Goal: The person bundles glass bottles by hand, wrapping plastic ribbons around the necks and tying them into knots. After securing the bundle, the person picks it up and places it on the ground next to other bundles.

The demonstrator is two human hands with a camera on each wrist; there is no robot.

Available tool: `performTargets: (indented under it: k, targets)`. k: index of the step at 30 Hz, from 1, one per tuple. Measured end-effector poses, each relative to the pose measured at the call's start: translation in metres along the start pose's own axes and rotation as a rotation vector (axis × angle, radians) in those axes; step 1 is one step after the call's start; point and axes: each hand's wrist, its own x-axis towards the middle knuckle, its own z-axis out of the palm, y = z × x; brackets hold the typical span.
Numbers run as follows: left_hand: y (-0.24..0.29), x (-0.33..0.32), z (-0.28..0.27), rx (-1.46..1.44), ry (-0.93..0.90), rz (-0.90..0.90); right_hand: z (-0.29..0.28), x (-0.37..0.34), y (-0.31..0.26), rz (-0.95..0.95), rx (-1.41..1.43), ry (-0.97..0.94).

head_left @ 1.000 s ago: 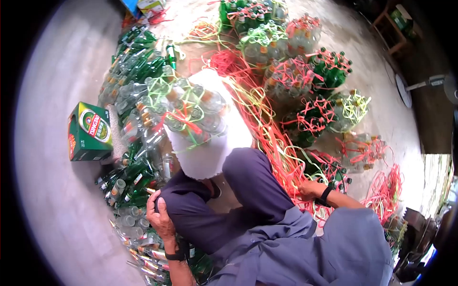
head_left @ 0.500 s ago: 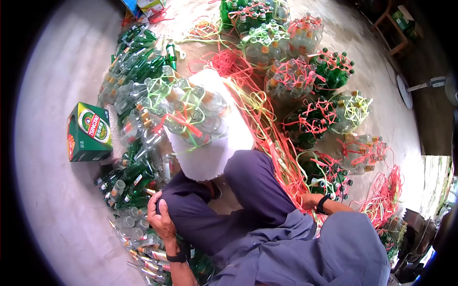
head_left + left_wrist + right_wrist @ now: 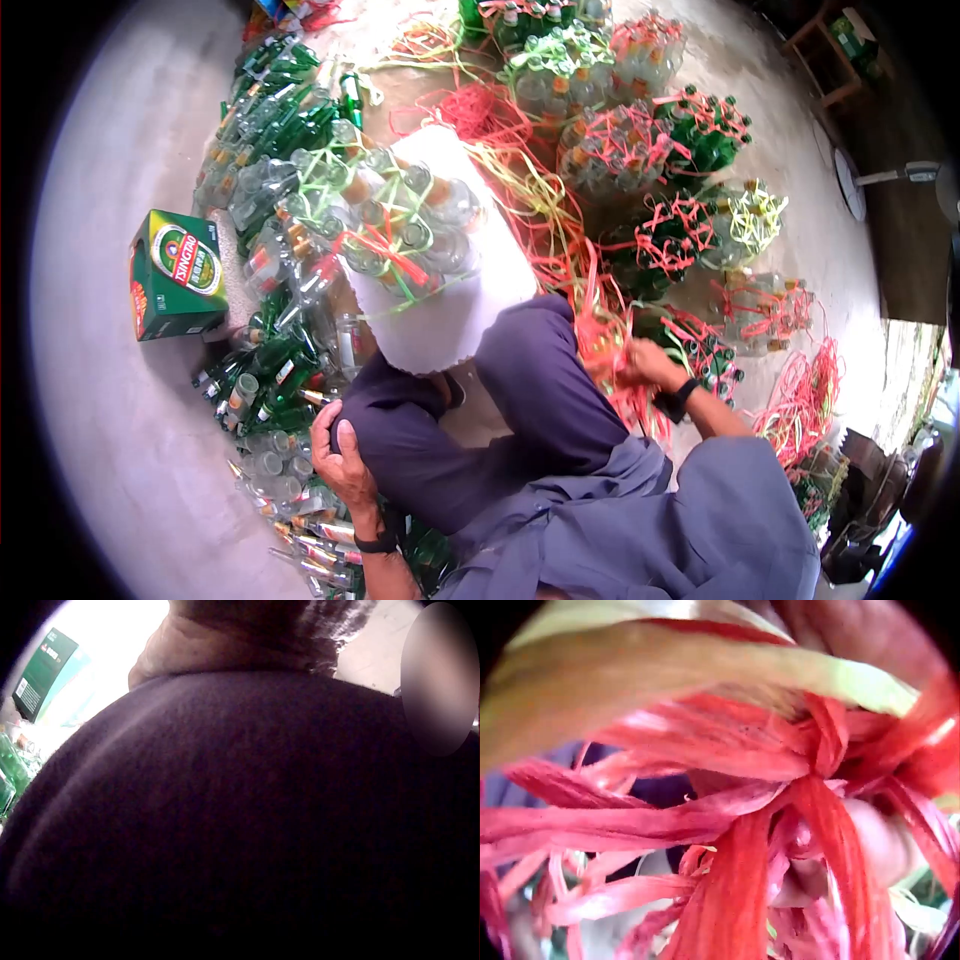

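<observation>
My left hand (image 3: 348, 470) rests on the left knee (image 3: 385, 410) with relaxed fingers; the left wrist view shows its palm edge against the dark trouser cloth (image 3: 240, 795). Beside the right knee, my right hand (image 3: 652, 366) grips a bunch of red plastic ribbon (image 3: 600, 345). Close up in the right wrist view, the red ribbon (image 3: 735, 900) gathers at a knot, with a fingertip (image 3: 881, 840) showing behind it. In front of the knees, a bundle of clear glass bottles (image 3: 450, 250) laced with green and red ribbon stands on a white board (image 3: 425, 335).
Loose green and clear bottles (image 3: 285, 350) lie heaped along the left, beside a green Tsingtao box (image 3: 180, 275). Several ribbon-tied bottle bundles (image 3: 615, 150) stand on the right. Tangled ribbon (image 3: 535, 200) runs between board and bundles, with another red heap (image 3: 805, 405) at far right.
My right hand has risen from the ribbon pile and moved forward, lifting a bunch of red ribbon. The left hand has stayed on the knee. The head view has shifted slightly.
</observation>
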Motion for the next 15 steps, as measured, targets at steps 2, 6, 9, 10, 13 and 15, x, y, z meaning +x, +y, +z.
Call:
performTargets:
  k: [2,6,9,10,13,15]
  targets:
    - [0.0,0.0,0.001,-0.006,-0.028,-0.02,-0.024,0.027,-0.012,-0.004,-0.035,0.024]
    - [-0.006,-0.002,0.0,-0.068,-0.026,-0.06,-0.076,0.066,-0.06,0.069,0.012,0.071]
    - [-0.006,-0.002,-0.003,-0.038,-0.02,-0.048,-0.085,0.075,-0.077,0.113,-0.004,0.199]
    - [-0.006,-0.002,-0.002,-0.04,-0.018,-0.049,-0.07,0.081,-0.064,0.167,-0.079,0.238]
    - [-0.006,-0.003,-0.002,-0.071,0.007,-0.044,-0.031,0.081,-0.051,0.157,-0.098,0.236]
    - [-0.006,-0.001,-0.002,-0.026,-0.009,-0.02,-0.004,0.071,-0.046,0.092,-0.062,0.148]
